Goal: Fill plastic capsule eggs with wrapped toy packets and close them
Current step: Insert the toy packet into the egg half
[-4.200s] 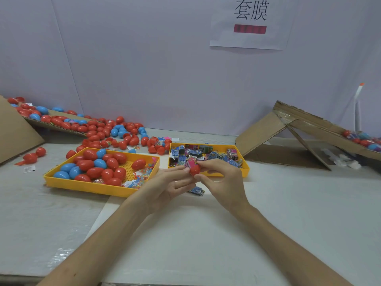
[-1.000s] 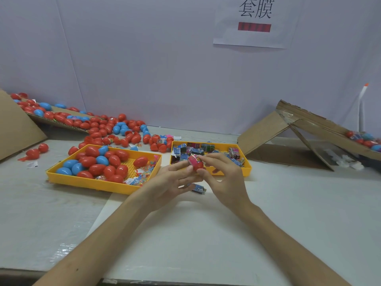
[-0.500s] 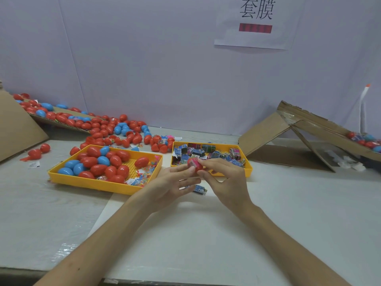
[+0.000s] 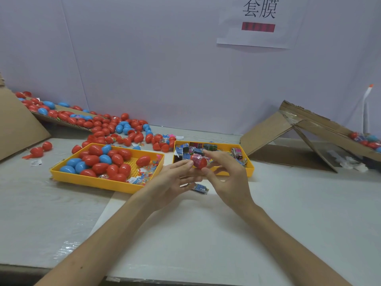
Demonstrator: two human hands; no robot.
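White paper sign [image 4: 257, 21] (black characters, red bar) on the wall [image 4: 165, 58]; folded cardboard [image 4: 268, 131] at right

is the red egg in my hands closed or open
Open, it seems: left hand and right hand pinch the red egg, whose upper end shows a pink printed packet with no cap over it.

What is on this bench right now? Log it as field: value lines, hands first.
left hand: pinches the red egg from its left side
right hand: pinches the same egg, index finger above, thumb below
red egg: held in the air between both hands; pink wrapper shows at its upper end
left tray: yellow, holds red and blue eggs and small packets
right tray: yellow, holds wrapped toy packets
loose packet: on the table under the hands
loose eggs: heaped behind the left tray
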